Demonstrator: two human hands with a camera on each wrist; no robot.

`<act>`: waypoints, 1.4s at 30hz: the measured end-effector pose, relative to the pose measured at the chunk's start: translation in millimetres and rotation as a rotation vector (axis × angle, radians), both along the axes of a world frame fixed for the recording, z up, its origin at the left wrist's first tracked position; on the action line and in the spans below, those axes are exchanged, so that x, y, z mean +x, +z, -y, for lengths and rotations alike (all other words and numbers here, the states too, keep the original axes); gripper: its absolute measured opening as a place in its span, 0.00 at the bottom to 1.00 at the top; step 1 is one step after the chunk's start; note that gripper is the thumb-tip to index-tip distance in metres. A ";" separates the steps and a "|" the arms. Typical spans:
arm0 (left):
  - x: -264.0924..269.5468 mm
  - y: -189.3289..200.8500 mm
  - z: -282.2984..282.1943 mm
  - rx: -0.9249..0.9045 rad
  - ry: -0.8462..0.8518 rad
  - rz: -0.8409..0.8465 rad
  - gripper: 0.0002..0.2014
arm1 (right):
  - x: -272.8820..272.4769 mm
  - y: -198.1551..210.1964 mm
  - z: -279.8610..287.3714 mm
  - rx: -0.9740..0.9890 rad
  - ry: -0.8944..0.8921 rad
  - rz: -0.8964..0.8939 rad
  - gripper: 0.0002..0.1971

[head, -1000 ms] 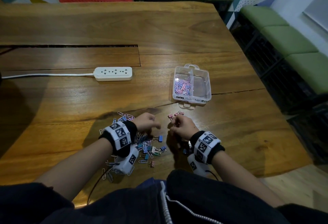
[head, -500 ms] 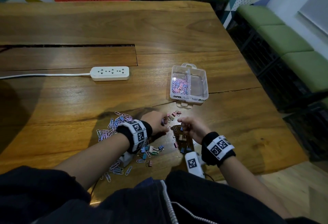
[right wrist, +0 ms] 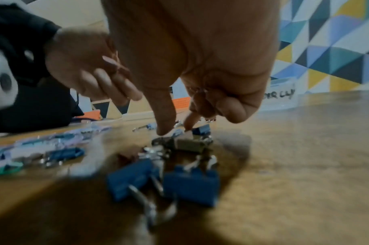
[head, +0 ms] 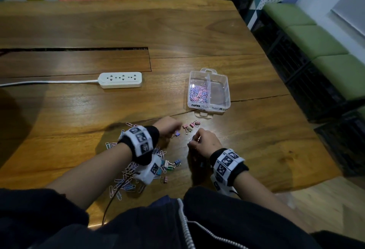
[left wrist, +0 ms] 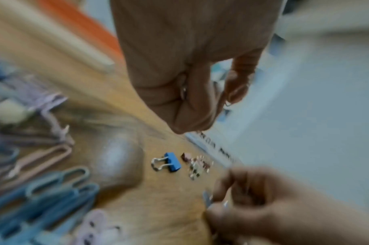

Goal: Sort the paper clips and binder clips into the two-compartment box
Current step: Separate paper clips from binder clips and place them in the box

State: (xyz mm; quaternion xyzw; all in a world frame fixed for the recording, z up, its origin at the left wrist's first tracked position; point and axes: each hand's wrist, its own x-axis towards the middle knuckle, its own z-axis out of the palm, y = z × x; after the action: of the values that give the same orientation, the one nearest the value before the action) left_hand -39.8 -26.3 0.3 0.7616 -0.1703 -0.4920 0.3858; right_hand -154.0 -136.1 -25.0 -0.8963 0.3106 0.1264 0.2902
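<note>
The clear two-compartment box stands beyond my hands; paper clips fill its left half, and the right half looks bare. My left hand hovers low with curled fingers, and wire loops of a binder clip show among them. A blue binder clip lies on the wood just past it, next to a few pink binder clips. My right hand pinches down with thumb and forefinger onto a binder clip in a small heap, more metal showing in its curled fingers.
A mixed pile of paper clips and binder clips lies under my left wrist near the table's front edge. A white power strip with its cord sits to the left. The table's right edge drops to green benches.
My left hand has moved forward and right, off the pile, toward the pink clips. The right hand has shifted slightly and reaches down among the binder clips. A blue clip now lies by my left fingertips.
</note>
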 end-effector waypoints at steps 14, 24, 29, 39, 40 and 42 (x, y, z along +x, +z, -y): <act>6.5 -14.9 -55.7 0.250 -0.741 0.531 0.14 | 6.2 -1.3 3.1 -0.013 0.203 0.022 0.09; -9.9 -21.9 -43.3 0.259 -0.888 0.701 0.15 | 7.1 -6.9 8.1 -0.224 0.329 -0.038 0.09; -11.5 -26.8 -39.3 0.345 -0.839 0.665 0.16 | 10.1 -1.8 8.9 0.014 0.138 -0.011 0.02; 4.8 -12.5 -50.8 -0.194 0.107 -0.319 0.12 | -9.8 9.1 4.0 1.197 -0.165 0.160 0.11; 5.4 -11.6 -51.0 -0.202 0.141 -0.347 0.12 | -10.9 9.8 3.2 1.192 -0.160 0.126 0.12; 4.7 -12.9 -50.8 -0.167 0.166 -0.343 0.10 | -12.1 12.1 -1.3 1.160 -0.163 0.050 0.14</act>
State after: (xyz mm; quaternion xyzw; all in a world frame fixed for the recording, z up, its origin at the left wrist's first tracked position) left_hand -35.2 24.5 -12.6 0.6433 -0.0792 -0.5653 0.5102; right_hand -166.2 -134.8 -12.9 -0.5671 0.2515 0.2318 0.7493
